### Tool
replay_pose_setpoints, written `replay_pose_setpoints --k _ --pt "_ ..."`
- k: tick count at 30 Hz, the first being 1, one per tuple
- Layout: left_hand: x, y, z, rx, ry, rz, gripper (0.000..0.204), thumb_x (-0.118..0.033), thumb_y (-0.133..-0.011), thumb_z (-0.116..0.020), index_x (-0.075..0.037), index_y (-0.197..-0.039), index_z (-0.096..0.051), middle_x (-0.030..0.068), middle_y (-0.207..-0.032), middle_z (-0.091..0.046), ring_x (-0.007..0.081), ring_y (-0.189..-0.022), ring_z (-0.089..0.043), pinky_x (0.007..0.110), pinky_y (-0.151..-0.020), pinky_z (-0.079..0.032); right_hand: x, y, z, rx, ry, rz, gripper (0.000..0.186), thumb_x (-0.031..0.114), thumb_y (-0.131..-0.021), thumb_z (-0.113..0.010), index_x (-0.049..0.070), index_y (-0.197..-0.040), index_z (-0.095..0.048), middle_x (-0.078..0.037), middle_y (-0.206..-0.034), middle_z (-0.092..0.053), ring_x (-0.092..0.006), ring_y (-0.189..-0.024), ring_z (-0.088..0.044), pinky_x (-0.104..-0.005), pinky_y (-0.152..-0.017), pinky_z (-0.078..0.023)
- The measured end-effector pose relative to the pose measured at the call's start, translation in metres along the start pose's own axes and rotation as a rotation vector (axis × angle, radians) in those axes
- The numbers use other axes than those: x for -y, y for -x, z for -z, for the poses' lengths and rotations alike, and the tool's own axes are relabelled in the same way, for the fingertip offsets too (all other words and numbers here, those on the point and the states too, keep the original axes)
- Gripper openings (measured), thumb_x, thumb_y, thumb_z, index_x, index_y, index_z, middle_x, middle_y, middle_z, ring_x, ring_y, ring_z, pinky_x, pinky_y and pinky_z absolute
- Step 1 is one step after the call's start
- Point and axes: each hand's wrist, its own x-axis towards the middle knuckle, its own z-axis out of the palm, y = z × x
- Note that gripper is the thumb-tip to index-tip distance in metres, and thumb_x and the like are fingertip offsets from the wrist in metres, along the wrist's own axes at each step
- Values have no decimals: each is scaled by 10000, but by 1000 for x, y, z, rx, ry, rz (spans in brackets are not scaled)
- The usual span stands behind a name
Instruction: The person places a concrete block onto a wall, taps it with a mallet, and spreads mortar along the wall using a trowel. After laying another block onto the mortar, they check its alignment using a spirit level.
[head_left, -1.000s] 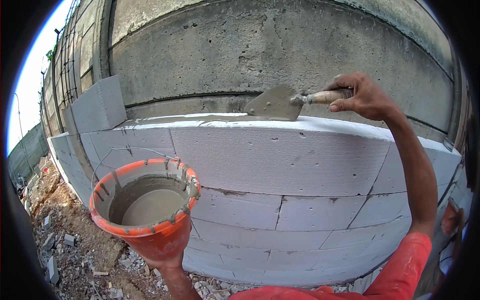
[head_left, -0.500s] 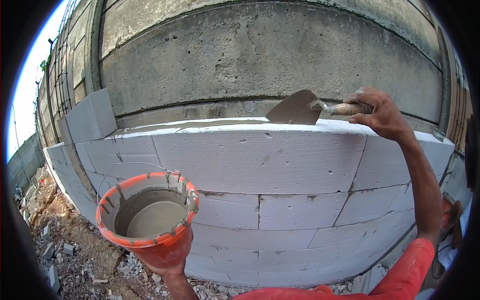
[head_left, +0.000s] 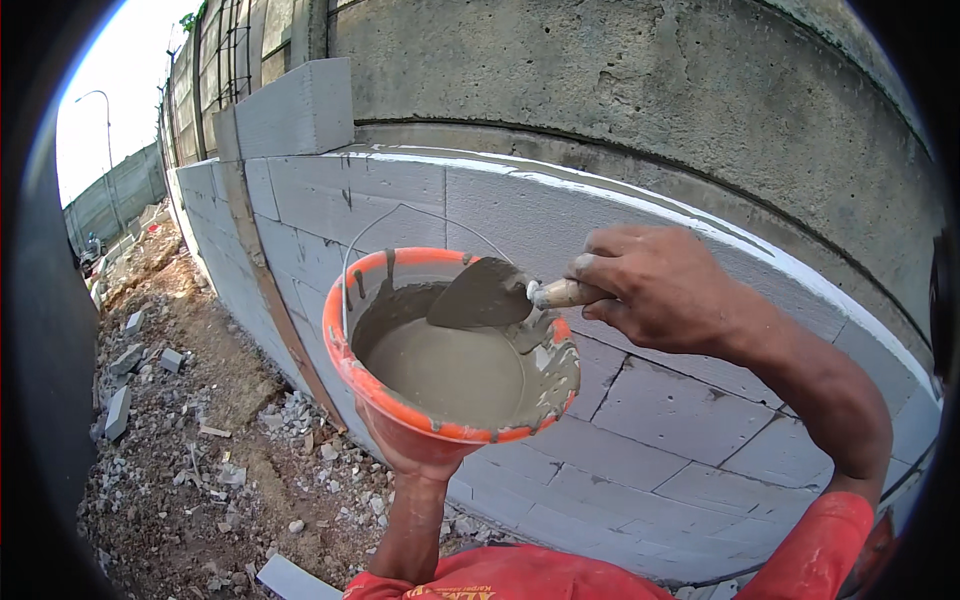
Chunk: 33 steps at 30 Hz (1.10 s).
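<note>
My right hand (head_left: 655, 290) is closed around the wooden handle of a trowel (head_left: 478, 296). Its mortar-coated blade is inside the bucket's mouth, just above the wet mortar (head_left: 445, 370). The orange bucket (head_left: 350, 372) is tilted a little, its rim and inner wall smeared with grey mortar and its wire handle standing up over the far side. From below, my left hand (head_left: 412, 452) supports the bucket; most of its fingers are hidden. Beyond it runs a white block wall (head_left: 560, 225) with a band of grey mortar along its top.
One block (head_left: 295, 110) stands on the wall's far left end. A wooden board (head_left: 275, 300) leans upright against the wall. Rubble and broken block pieces (head_left: 118, 412) cover the ground at left. A tall concrete wall (head_left: 600, 80) rises close behind the blocks.
The trowel has left the wall top and come down leftward into the bucket. The bucket now sits higher and further right in view, and the view has turned left.
</note>
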Motion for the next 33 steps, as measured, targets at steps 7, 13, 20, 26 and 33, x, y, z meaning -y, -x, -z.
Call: replay_pose_setpoints --k 7,13,20,26,33 --pt "0 2 -18 -16 -25 21 649 -594 -985 -427 -129 -1437 -461 85 -1423 -523 285 -1275 -525 504 -1049 -470 -23 -4 -2 337 -506 -163 451 408 -833 -781 6 -1033 -730 -82 -759 -663 -241 -719 -645 -390 -655 -475" --pt "-3 -22 -74 -4 -48 10 614 -569 -997 -410 -140 -1430 -485 90 -1406 -555 318 -1211 -586 527 -1016 -507 -70 23 32 129 -835 -343 498 465 -831 -782 -15 -961 -745 -80 -698 -649 -150 -617 -592 -289 -504 -430" --pt "3 -51 -120 120 -105 -42 580 -567 -1005 -370 -183 -1405 -537 69 -1406 -573 323 -1240 -577 575 -1021 -489 -143 45 58 -184 -1047 -376 474 439 -858 -775 -20 -962 -717 -69 -710 -657 -104 -588 -588 -235 -443 -460" --pt "19 -40 -119 198 -81 22 632 -598 -994 -397 -167 -1448 -483 122 -1462 -510 382 -1323 -485 680 -1051 -390 -178 97 64 -244 -767 -570 493 400 -818 -808 -30 -1050 -740 -110 -801 -691 -193 -689 -619 -331 -587 -478" --pt "23 -9 -93 147 -54 53 781 -660 -936 -500 -122 -1491 -383 197 -1472 -435 439 -1299 -451 693 -1035 -367 -159 181 84 -280 -288 -634 502 314 -724 -872 23 -1113 -745 -107 -915 -733 -224 -854 -643 -368 -789 -480"
